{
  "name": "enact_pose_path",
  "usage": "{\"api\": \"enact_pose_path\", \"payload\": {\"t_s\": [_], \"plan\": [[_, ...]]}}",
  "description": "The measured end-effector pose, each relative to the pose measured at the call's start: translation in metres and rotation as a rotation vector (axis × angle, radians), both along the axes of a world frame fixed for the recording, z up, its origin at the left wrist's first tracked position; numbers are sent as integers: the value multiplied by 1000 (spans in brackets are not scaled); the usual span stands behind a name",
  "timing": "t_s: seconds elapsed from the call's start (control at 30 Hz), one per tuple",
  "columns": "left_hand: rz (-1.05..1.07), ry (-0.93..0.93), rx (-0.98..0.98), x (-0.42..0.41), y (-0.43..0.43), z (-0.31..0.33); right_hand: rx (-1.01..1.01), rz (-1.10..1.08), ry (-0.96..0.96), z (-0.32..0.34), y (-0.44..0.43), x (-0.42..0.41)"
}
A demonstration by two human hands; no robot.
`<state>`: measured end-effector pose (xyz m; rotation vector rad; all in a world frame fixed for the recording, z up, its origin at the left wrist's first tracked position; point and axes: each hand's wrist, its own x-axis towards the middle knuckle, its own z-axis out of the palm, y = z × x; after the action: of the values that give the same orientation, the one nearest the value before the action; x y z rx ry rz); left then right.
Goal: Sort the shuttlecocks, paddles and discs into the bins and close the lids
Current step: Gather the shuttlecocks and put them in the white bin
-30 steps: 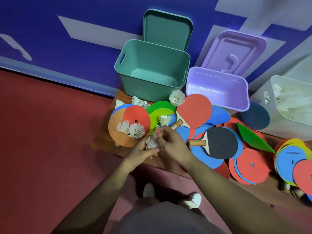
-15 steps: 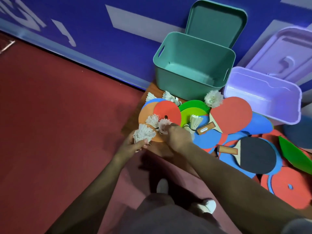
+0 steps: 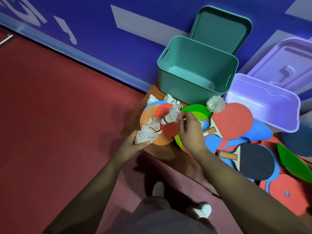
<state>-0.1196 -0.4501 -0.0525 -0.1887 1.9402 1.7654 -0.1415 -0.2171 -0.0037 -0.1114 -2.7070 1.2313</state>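
Red floor, blue wall, low wood table (image 3: 133,123) w/ green bin (image 3: 185,86) & purple bin (image 3: 263,114) at back, both open. My left hand (image 3: 133,146) is curled round a bunch of shuttlecocks (image 3: 145,136) at the table's near edge. My right hand (image 3: 190,130) pinches one more shuttlecock (image 3: 169,116) by its feather skirt, over the red disc (image 3: 168,131). Another loose one (image 3: 154,124) lies btwn my hands. Risks: feather pinch is weak and the cork end is heavy, so it could slip. Left bunch looks loose too; adding one may spill some off the edge.

Bare forearms (image 3: 236,179), grey-brown lower garment (image 3: 160,220), white shoes (image 3: 203,209)
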Motion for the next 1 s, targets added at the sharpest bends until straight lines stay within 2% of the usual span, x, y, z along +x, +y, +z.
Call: {"api": "enact_pose_path", "payload": {"t_s": [0.1, 0.2, 0.37, 0.47, 0.53, 0.57, 0.67, 0.73, 0.83, 0.93, 1.0], "plan": [[-50, 13, 15, -6, 5, 5, -37, 166, -19, 14, -17, 3], [-50, 29, 75, -13, 11, 12, -97, 295, -124, 10, -35, 8], [-19, 39, 119, -14, 4, 20, -362, 328, -409, 11, -46, -3], [39, 40, 116, -15, -7, 17, -405, 226, -396, 10, -50, -16], [81, 28, 114, -15, -12, 14, -279, 145, -320, 0, -50, -29], [97, 23, 113, -14, -15, 14, -123, 192, -318, -7, -49, -34], [144, 0, 79, -12, -23, 7, 397, 393, -511, -30, -53, -42], [174, -17, 64, -10, -28, 4, 586, 386, -557, -39, -56, -43], [178, -18, 51, -11, -27, 3, 642, 334, -529, -41, -54, -44], [186, -33, 53, -13, -22, 3, 544, 278, -396, -44, -52, -43], [184, -34, 52, -16, -21, 2, 534, 317, -411, -47, -54, -47]]}}
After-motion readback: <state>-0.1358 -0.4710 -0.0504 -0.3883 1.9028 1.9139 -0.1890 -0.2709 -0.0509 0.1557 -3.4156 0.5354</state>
